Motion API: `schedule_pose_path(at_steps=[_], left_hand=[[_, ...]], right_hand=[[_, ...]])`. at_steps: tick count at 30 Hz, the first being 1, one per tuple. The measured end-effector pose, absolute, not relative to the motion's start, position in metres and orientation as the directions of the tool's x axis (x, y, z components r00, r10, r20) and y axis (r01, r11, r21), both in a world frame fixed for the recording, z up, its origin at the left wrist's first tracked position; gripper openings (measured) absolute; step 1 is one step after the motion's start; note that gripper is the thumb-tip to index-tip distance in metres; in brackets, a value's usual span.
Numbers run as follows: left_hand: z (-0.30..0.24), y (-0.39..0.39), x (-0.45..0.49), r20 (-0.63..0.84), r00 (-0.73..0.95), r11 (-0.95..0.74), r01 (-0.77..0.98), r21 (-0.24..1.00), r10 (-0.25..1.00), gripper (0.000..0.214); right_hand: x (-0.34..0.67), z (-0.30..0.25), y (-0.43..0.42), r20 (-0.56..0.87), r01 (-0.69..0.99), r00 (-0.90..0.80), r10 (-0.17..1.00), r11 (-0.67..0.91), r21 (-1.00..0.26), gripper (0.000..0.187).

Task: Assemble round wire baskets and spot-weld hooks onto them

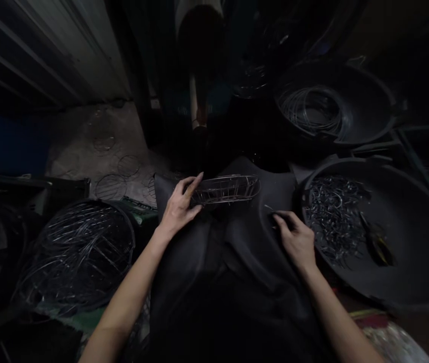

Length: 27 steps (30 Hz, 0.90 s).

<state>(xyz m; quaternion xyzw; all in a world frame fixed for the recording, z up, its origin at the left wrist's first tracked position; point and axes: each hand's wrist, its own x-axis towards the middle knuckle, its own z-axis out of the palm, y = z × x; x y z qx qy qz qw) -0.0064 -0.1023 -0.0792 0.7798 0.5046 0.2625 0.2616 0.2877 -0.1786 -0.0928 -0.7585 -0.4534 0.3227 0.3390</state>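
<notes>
Fingers of my left hand point(182, 204) close around the left end of a small oblong wire basket point(229, 190), which lies on its side over the dark apron point(199, 252) on my lap. To the right of the basket and apart from it, my right hand point(295, 237) is closed in a pinch. A thin, short piece of wire point(269, 206) shows at its fingertips; the dim light hides the rest of what is between the fingers.
On the right, a wide black basin point(414, 242) holds a heap of bent wire pieces point(335, 217) and yellow-handled pliers point(380, 247). Behind it, another basin point(373, 106) contains coiled wire point(312, 111). Long wires point(85, 242) fill a round container on the left. Wire rings point(112, 186) lie on the floor.
</notes>
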Motion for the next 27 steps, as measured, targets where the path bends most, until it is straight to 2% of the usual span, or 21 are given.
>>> schedule_pose_path(at_steps=[5,10,13,18,23,27], left_hand=[[-0.080,-0.099,-0.004,0.258,0.271,-0.370,0.558,0.743,0.927,0.082],[-0.061,-0.096,0.002,0.301,0.328,-0.443,0.579,0.685,0.895,0.074],[-0.050,-0.093,0.003,0.309,0.365,-0.477,0.621,0.622,0.878,0.063],[-0.040,-0.088,-0.001,0.332,0.381,-0.505,0.676,0.537,0.863,0.057],[-0.037,-0.082,-0.008,0.340,0.349,-0.486,0.676,0.554,0.873,0.058],[-0.035,-0.076,-0.011,0.350,0.320,-0.471,0.671,0.573,0.881,0.058]], right_hand=[[0.259,-0.046,-0.162,-0.243,0.277,0.268,0.932,-0.316,-0.907,0.026],[0.212,-0.011,-0.129,-0.253,0.214,0.080,0.964,-0.264,-0.940,0.025],[0.193,-0.015,-0.110,-0.223,0.234,0.069,0.972,-0.233,-0.944,0.026],[0.174,-0.027,-0.098,-0.018,0.423,0.090,0.996,-0.055,-0.905,0.021],[0.161,-0.039,-0.095,0.324,0.617,0.082,0.942,0.207,-0.759,0.012],[0.155,-0.045,-0.087,0.466,0.662,0.070,0.882,0.309,-0.683,0.011]])
